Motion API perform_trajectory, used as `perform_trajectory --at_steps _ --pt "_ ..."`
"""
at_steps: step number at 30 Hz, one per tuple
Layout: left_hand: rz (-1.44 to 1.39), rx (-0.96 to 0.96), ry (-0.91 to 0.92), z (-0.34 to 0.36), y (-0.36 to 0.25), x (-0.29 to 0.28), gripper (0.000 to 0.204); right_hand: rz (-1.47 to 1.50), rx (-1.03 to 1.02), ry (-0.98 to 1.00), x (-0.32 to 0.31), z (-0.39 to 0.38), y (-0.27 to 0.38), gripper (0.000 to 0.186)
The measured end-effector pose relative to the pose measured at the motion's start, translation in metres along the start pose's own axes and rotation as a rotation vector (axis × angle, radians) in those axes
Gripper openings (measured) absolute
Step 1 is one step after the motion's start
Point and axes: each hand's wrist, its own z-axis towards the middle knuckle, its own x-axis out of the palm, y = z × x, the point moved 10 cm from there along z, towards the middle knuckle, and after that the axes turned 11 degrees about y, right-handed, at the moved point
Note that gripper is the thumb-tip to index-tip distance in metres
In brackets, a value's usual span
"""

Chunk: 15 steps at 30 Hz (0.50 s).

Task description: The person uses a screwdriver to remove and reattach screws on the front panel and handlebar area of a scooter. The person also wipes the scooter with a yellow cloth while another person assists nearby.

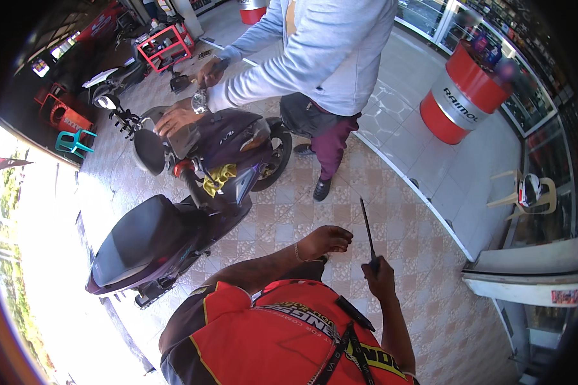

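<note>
On the tiled floor to our left stands a dark scooter (173,212), another person's hands on its front. Our left hand (324,240) hangs loosely curled, holding nothing. Our right hand (379,273) grips a thin dark rod (366,224) that points up, away from us.

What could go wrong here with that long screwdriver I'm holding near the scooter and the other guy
The right hand holds a long screwdriver tip up, pointing toward the other person bent over the scooter; a step closer might jab them. The left hand is empty, so a slipping tool may drop onto the tiled floor.
</note>
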Motion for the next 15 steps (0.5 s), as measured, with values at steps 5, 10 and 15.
perform_trajectory --at_steps 5,10,15 --pt "0.078 -0.005 0.063 0.1 -0.045 -0.009 0.03 0.002 0.158 0.096 -0.033 0.003 -0.095 0.044" --pt "-0.097 -0.01 -0.048 0.176 -0.059 -0.023 0.029 0.092 0.168 0.227 -0.077 0.04 -0.138 0.052" --pt "-0.214 0.118 -0.154 0.246 -0.063 -0.024 0.031 0.063 0.12 0.352 -0.153 0.12 -0.186 0.06"
